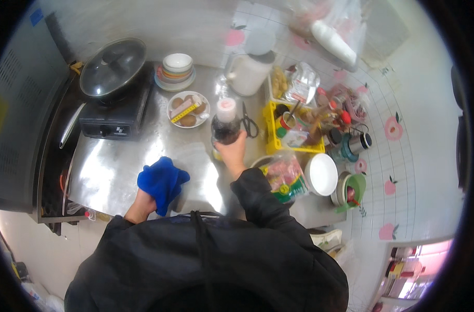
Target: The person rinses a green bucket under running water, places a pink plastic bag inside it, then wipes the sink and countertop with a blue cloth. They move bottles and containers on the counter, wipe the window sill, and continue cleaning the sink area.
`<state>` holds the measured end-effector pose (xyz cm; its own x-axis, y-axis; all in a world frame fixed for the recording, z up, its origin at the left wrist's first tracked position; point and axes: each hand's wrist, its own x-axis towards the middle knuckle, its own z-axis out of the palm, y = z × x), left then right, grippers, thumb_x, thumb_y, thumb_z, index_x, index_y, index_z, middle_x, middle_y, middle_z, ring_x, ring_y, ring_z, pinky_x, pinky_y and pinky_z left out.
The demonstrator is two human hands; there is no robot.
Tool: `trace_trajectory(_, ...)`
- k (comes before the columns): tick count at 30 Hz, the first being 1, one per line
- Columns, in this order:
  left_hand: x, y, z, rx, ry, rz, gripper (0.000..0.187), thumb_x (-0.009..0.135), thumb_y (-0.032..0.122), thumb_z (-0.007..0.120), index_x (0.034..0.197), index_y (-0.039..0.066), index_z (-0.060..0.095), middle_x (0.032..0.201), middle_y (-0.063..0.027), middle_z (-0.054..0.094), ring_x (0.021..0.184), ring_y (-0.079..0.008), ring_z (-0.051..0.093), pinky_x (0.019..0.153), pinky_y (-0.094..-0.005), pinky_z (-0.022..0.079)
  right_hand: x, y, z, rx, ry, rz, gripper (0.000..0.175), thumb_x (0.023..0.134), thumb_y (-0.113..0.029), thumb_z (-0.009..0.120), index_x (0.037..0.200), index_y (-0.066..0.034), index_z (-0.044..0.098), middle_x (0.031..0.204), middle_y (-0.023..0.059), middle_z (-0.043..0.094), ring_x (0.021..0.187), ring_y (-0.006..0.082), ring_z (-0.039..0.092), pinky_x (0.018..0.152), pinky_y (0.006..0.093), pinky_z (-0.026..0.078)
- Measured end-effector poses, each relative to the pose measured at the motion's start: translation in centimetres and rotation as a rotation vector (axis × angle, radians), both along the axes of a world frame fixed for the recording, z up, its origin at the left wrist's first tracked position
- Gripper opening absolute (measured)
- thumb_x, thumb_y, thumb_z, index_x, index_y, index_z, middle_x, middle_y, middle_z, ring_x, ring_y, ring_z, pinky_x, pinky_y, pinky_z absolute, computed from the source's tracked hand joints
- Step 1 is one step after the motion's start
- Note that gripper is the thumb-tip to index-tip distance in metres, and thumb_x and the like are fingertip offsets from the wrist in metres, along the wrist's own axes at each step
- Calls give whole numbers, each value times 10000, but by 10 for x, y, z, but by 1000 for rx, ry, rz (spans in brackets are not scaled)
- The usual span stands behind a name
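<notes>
My left hand (142, 204) holds a bunched blue cloth (163, 181) above the front of the stainless steel counter (124, 167). In my right hand (234, 152) is a dark bottle (225, 126) with a pale, pinkish cap, gripped around its body; whether its base touches the counter cannot be told. Black-handled scissors (250, 125) lie just right of the bottle. To its left, a white plate (175, 120) carries several brown, egg-like items and a yellow-and-pink packet (186, 110).
A lidded pan (113, 68) sits on a black portable stove (112, 121) at left, its handle jutting forward. Behind are stacked bowls (177, 72) and a white kettle (248, 74). A yellow basket (274, 146) of condiments, a meat packet (285, 175) and a white bowl (322, 174) stand right.
</notes>
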<state>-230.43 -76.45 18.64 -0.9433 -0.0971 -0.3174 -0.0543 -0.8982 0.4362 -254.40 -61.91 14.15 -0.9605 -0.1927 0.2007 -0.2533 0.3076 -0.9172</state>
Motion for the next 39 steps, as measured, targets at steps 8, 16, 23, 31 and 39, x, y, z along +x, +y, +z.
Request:
trace_trajectory(8,3,-18,-10,-213,-55,209,481,924,463,391,1229,100,467,1159,-86,546,1064,-250,519,958,-374,395,-109,-71,-7,-73,65,16,673,580,-144,820,1081,17,400,1016,161,546,938,253,554,838,357,439)
trace_trajectory(16,-38,-38,-35,-199,-194,92,596,938,513,366,1399,139,314,1371,-53,410,1252,-229,389,1092,-382,253,-179,-152,-45,-268,83,62,819,584,-160,834,1202,35,334,1175,229,457,1108,338,465,950,393,363)
trace_trajectory(23,-57,-48,-46,191,-176,233,558,951,487,358,1371,120,363,1334,-83,457,1229,-233,422,1075,-377,288,-176,-163,-63,128,245,-77,937,535,-202,849,1249,62,303,1266,282,319,1189,443,295,1009,501,244)
trace_trajectory(31,-61,-43,-49,42,-206,194,546,951,445,401,1365,90,367,1339,-76,457,1218,-250,440,1071,-383,306,-201,-208,-53,84,221,-50,954,625,-95,793,1350,96,204,1300,301,304,1223,446,311,1046,433,267)
trace_trajectory(39,-60,-58,-67,10,-266,174,482,928,387,485,1311,101,421,1269,-108,505,1158,-265,491,1010,-415,376,-218,-169,-81,484,-32,207,509,768,-175,612,1212,37,482,1069,261,572,1047,409,530,904,406,421)
